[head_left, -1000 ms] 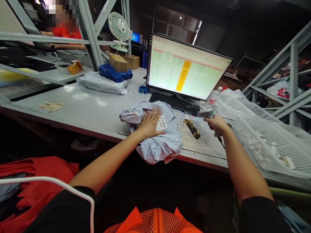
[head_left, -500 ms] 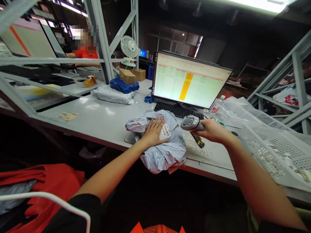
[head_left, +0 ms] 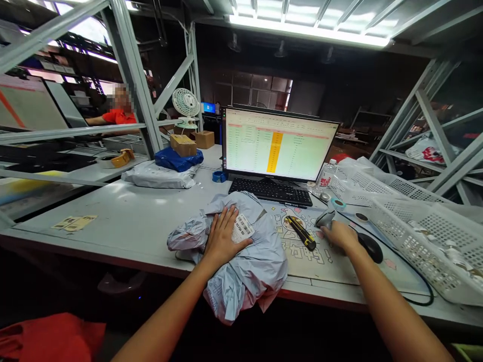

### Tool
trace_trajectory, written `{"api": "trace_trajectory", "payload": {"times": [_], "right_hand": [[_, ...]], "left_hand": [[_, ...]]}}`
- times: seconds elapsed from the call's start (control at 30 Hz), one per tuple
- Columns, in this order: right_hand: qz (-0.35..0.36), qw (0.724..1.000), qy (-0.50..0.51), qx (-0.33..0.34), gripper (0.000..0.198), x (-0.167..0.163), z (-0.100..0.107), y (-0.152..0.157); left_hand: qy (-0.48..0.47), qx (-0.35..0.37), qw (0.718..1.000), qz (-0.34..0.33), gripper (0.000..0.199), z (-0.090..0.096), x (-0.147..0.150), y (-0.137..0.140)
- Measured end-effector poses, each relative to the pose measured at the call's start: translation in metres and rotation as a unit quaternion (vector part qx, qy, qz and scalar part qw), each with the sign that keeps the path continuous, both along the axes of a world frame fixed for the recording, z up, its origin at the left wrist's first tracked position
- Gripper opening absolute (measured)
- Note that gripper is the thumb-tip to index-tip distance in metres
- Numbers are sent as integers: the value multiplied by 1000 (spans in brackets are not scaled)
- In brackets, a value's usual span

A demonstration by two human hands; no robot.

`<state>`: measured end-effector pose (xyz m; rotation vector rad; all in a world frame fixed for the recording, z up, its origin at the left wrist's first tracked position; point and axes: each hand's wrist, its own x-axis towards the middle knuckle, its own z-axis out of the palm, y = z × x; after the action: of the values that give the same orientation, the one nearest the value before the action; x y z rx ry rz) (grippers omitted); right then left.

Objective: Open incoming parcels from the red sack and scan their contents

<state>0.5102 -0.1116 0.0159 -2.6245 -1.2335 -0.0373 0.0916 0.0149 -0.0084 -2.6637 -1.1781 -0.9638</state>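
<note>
My left hand (head_left: 225, 236) lies flat with spread fingers on a crumpled grey plastic mailing bag (head_left: 256, 266) that hangs partly over the table's front edge. Beside its fingertips a white barcode label (head_left: 242, 227) shows on the bag. Over on the right, my right hand (head_left: 341, 235) is closed around a grey barcode scanner (head_left: 325, 218), low at the desk mat (head_left: 335, 266). Between the bag and the scanner lies a yellow and black box cutter (head_left: 301, 233). A black mouse (head_left: 370, 247) sits just right of my right wrist.
Behind the bag stand a keyboard (head_left: 271, 191) and a monitor (head_left: 281, 143). White perforated baskets (head_left: 422, 241) line the right side. Packages (head_left: 160, 176), small boxes (head_left: 183, 145) and a fan (head_left: 186, 103) are at the back left. A person in red (head_left: 119, 115) sits beyond the frame.
My right hand has lowered the scanner from above the mat down to the mat's right side. My left hand stays on the bag. The view has tilted upward and shifted.
</note>
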Motion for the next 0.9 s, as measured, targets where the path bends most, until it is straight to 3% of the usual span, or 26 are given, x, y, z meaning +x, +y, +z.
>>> {"api": "trace_trajectory", "payload": {"times": [0.1,0.2,0.3,0.43,0.67,0.9], "right_hand": [[-13,1000,-10,23,58,6,23,25],[47,998,-7,28,56,-2,38,68],[124,991,38,-19,56,-18,35,114],[109,992,52,-42,59,-32,17,153],[102,990,77,-58,42,-30,9,172],[139,982,123,-34,47,-47,40,160]], "left_hand": [[-15,4,1000,-1,94,-1,-1,1],[-26,4,1000,-2,92,-1,-2,3],[-28,0,1000,-3,91,-2,-2,3],[-28,7,1000,-2,89,-3,-3,3],[-18,16,1000,3,88,-5,-4,5],[-10,7,1000,7,87,-4,-4,5]]}}
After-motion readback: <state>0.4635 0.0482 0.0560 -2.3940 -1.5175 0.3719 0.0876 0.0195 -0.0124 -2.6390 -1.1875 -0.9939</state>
